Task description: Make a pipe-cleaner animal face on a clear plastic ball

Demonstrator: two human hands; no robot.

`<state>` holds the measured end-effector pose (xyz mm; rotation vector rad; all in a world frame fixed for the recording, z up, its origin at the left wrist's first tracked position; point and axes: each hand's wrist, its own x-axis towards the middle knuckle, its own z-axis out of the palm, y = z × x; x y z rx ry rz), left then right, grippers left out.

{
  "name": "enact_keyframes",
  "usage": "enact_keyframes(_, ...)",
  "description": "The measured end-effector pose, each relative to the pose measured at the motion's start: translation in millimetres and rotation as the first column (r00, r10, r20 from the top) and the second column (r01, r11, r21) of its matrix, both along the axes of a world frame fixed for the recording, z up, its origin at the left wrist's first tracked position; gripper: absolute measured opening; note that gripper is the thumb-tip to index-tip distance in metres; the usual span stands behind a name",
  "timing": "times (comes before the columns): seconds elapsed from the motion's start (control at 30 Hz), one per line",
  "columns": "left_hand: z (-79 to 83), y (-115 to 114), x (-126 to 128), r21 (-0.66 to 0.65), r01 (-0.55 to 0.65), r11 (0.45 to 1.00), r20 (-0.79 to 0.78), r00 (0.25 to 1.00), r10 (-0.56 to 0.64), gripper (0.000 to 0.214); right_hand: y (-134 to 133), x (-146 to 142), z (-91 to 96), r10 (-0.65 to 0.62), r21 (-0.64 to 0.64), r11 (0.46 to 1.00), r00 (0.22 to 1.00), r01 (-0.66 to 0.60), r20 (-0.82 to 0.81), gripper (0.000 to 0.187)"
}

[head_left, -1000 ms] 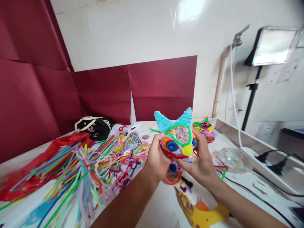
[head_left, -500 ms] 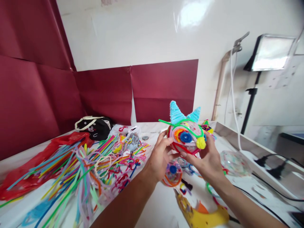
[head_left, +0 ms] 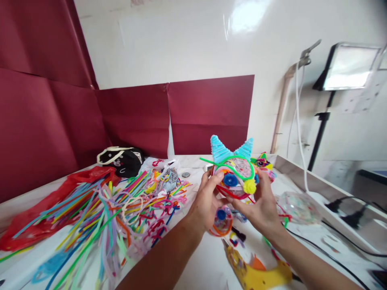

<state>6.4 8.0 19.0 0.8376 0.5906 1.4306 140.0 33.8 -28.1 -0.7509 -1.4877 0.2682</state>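
Backed by a white wall (head_left: 181, 48), partly covered with dark red paper (head_left: 208, 112). In front, a white table (head_left: 205, 262). Heaped across its left half, a tangle of coloured pipe cleaners (head_left: 102, 225), partly on a red plastic bag (head_left: 18, 229). Far right, a lamp (head_left: 350, 66) on a black stand. Behind the heap, a black bag (head_left: 128, 161) with pale handles. Low in view, partly under the right forearm, a yellow glue gun (head_left: 263, 278), nozzle toward upper left. Raised above the table, right of the heap, between left hand (head_left: 204, 203) and right hand (head_left: 260, 205), fingers curled and gripping both sides: a toy head (head_left: 237, 169) with two light blue ears, a green loop, two blue eyes and a yellow knob. Right of the right hand, some clear plastic (head_left: 298, 207). Just behind that hand, another toy (head_left: 263, 162), partly hidden. Below the toy head, partly behind the left hand, an orange-rimmed round piece (head_left: 223, 226). Near the heap, a metal disc (head_left: 185, 175).
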Motion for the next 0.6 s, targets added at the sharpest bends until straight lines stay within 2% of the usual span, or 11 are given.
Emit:
enact_keyframes(0.17,-2.4,2.2,0.0,0.04,-0.002,0.999,0.006,1.0,0.001,0.03,1.3,-0.6,-4.2,-0.027,0.003,1.0,0.999,0.027,0.019,0.084)
enact_keyframes(0.33,-4.3,2.0,1.6,0.086,0.037,0.996,-0.052,0.998,-0.033,0.03,3.4,-1.2,-2.4,-0.054,-0.028,0.998,0.998,0.054,-0.01,0.078)
enact_keyframes(0.6,-13.7,4.5,13.0,0.143,-0.009,0.99,-0.098,0.995,0.023,0.043,3.8,-1.4,0.4,-0.12,-0.002,0.993,0.993,0.12,0.017,0.073)
